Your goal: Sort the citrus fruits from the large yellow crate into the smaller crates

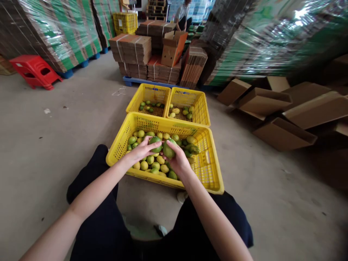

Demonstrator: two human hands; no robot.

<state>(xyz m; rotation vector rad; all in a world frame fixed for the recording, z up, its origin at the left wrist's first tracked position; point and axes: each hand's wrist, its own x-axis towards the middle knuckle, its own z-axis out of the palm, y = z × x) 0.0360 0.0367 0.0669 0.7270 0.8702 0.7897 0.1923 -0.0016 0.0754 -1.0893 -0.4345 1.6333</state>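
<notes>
Above the large yellow crate [214,159] both of my hands are closed, each around a fruit. In my left hand [145,148] is a dark green lemon [155,145], gripped between thumb and fingers. A paler green lemon [168,149] sits in my right hand [178,157], almost touching the first. Below them, many green and yellow lemons [150,159] fill the left and middle of the crate. Some longer-looking green fruits [192,149] lie toward its right side. My hands and forearms hide part of the pile.
Behind stand two smaller yellow crates, the left one [133,103] with small green fruits, the right one [203,108] with mixed lemons. Flattened cartons [132,49] are stacked on a blue pallet. Opened cardboard boxes [265,101] lie right; a red stool [35,70] stands left. A person [181,16] is far back.
</notes>
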